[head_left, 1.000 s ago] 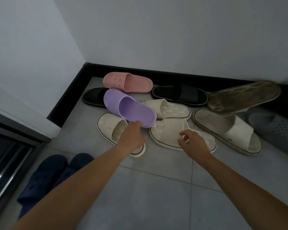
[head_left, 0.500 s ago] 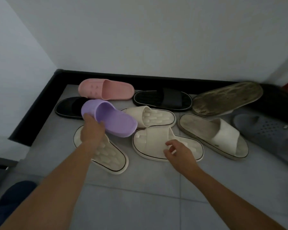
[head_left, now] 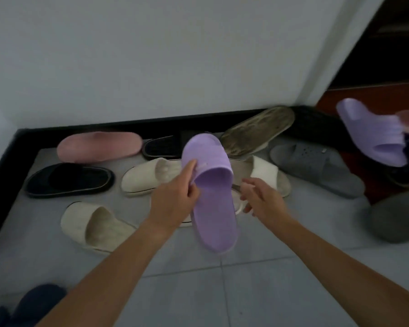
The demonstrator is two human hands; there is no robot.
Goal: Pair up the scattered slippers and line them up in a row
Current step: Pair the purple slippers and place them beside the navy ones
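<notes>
Head view: left hand (head_left: pixel 175 197) pinches the purple slipper (head_left: pixel 214 208) by its strap; right hand (head_left: pixel 262 199), fingers loosely spread, hovers just beside it.

The lilac moulded rubbery slipper (head_left: pixel 213 208) is seen as matt and smooth. The upturned beige slipper sole (head_left: pixel 257 131) is roughened with dark grime. The pale grey floor tiles (head_left: pixel 281 291) are finished smooth, faintly sheened.

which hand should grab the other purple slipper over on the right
Probably the right hand: it looks free and is nearer the far purple slipper, while the left hand grips the lifted purple slipper.
</notes>
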